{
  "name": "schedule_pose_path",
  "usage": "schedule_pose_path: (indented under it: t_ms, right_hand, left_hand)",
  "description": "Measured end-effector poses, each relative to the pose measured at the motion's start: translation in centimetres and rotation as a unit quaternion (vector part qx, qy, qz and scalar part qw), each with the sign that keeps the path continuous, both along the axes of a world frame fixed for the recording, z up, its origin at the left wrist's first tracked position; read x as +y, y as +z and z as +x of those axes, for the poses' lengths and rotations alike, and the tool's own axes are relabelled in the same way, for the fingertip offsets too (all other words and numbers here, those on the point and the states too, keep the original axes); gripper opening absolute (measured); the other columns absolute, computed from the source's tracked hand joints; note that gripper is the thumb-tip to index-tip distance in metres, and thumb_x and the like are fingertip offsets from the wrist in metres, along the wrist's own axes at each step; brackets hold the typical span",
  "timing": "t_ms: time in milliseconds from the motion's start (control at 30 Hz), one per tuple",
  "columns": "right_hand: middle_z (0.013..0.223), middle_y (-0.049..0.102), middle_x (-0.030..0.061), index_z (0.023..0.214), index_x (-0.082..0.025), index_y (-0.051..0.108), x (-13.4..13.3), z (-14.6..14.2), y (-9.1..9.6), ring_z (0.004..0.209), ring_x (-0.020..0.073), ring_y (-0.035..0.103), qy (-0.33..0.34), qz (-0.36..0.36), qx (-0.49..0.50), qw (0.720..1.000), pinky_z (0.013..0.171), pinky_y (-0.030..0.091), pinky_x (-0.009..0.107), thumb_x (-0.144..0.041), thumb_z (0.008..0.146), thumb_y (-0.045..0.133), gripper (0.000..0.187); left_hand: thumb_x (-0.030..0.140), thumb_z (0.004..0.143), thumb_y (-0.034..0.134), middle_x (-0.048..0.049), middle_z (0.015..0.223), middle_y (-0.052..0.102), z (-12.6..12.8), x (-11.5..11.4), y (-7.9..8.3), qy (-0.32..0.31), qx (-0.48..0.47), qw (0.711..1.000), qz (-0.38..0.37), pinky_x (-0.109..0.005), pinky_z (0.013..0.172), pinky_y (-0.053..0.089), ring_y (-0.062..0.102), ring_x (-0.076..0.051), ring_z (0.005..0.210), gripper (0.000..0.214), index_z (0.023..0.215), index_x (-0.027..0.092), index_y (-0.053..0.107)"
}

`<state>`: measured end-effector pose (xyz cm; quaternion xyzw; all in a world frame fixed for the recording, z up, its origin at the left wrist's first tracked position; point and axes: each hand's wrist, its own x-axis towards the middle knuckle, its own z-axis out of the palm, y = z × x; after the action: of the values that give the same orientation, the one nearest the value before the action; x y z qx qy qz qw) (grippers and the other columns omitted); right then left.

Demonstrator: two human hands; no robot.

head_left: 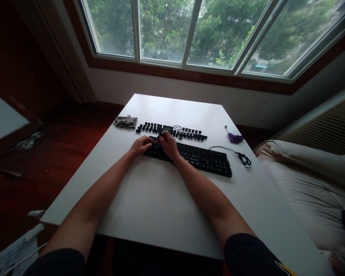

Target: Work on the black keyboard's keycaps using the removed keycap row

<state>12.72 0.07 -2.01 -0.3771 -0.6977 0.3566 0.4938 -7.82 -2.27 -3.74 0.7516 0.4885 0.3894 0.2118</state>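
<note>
A black keyboard (202, 157) lies across the white table, its left end partly covered by my hands. My left hand (140, 146) rests at that left end, thumb and fingers curled together over the top left corner. Close beside it, my right hand (168, 145) is closed in a pinch above the keys. Something small and dark shows at its fingertips, too small to name. Behind the keyboard, loose black keycaps (195, 134) lie in rows, with a thin ring-like clear item (177, 127) among them.
A grey cloth (126, 122) lies at the table's left edge. On the right are a purple cloth (235, 138), a small brush-like stick (226, 128) and the keyboard's coiled cable (243, 159). The white table (158, 203) stands below a window, with a cushioned seat (296, 184) at right.
</note>
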Motion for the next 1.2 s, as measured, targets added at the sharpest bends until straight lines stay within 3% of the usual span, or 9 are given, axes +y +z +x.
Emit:
schedule_pose_path:
  t_ms: [200, 633, 767, 1033, 1200]
  right_hand:
    - [0.077, 0.069, -0.0012, 0.096, -0.025, 0.055, 0.29, -0.14, -0.53, 0.068, 0.0173, 0.067, 0.014, 0.006, 0.017, 1.0, 0.07, 0.055, 0.03, -0.043, 0.093, 0.052, 0.019]
    - [0.076, 0.069, -0.0013, 0.094, -0.024, 0.056, 0.63, -0.02, -0.85, 0.065, 0.0165, 0.068, 0.037, -0.027, 0.029, 0.999, 0.066, 0.056, 0.029, -0.047, 0.091, 0.055, 0.022]
    - [0.074, 0.069, -0.0017, 0.094, -0.024, 0.055, 0.65, 0.04, -0.86, 0.064, 0.0161, 0.068, 0.039, -0.036, 0.031, 0.998, 0.065, 0.057, 0.029, -0.049, 0.09, 0.057, 0.025]
    - [0.07, 0.069, -0.0025, 0.095, -0.024, 0.055, 0.57, 0.09, -0.95, 0.06, 0.0156, 0.067, 0.076, -0.034, 0.05, 0.995, 0.062, 0.055, 0.028, -0.047, 0.091, 0.058, 0.024]
    - [0.072, 0.07, -0.0016, 0.094, -0.023, 0.056, 0.48, 0.15, -0.92, 0.062, 0.0157, 0.067, 0.089, -0.029, 0.046, 0.995, 0.064, 0.055, 0.029, -0.045, 0.091, 0.057, 0.022]
  left_hand:
    - [0.036, 0.085, 0.065, -0.0041, 0.099, 0.068, -0.08, -0.07, -0.09, -0.029, -0.018, 0.999, -0.021, -0.029, 0.071, 0.05, 0.06, -0.016, 0.077, 0.032, 0.112, 0.021, 0.071]
    - [0.044, 0.083, 0.066, -0.0059, 0.097, 0.074, -0.32, 0.37, -0.56, -0.023, -0.075, 0.994, -0.079, -0.033, 0.079, 0.053, 0.067, -0.021, 0.086, 0.036, 0.107, 0.017, 0.072]
    - [0.045, 0.083, 0.065, -0.0062, 0.098, 0.074, -0.38, 0.49, -0.54, -0.023, -0.072, 0.994, -0.075, -0.034, 0.084, 0.052, 0.067, -0.022, 0.09, 0.036, 0.105, 0.018, 0.073]
    - [0.051, 0.084, 0.063, -0.0044, 0.089, 0.073, -0.04, 0.21, -0.45, 0.002, -0.036, 0.997, -0.072, -0.031, 0.072, 0.051, 0.065, -0.02, 0.079, 0.038, 0.102, 0.018, 0.073]
    - [0.046, 0.086, 0.062, -0.005, 0.1, 0.074, 0.32, -0.01, -0.14, -0.003, -0.064, 0.996, -0.065, -0.032, 0.08, 0.052, 0.067, -0.021, 0.088, 0.038, 0.113, 0.02, 0.07]
